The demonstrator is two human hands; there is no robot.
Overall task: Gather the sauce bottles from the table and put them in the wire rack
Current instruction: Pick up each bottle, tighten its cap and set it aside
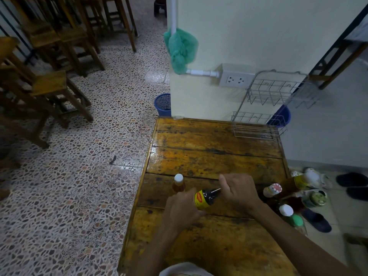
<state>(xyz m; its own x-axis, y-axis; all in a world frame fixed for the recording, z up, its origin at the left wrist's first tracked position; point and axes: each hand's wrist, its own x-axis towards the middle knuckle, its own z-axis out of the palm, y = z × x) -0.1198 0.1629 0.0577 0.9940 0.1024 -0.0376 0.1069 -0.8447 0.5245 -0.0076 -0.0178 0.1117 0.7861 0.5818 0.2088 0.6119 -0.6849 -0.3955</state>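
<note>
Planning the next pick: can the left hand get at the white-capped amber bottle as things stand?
Probably not yet: the left hand grips the dark sauce bottle, so its grip is taken. The white-capped amber bottle stands just beyond it on the table, nothing between.

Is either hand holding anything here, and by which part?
Yes. The left hand grips the dark sauce bottle around its lower body, tilted over the table. The right hand is curled at the bottle's neck end; its exact contact is hidden.

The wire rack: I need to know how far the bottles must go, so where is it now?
In the head view the wire rack stands at the wooden table's far right corner, against the wall beside the power socket, with both hands near the table's middle.
</note>
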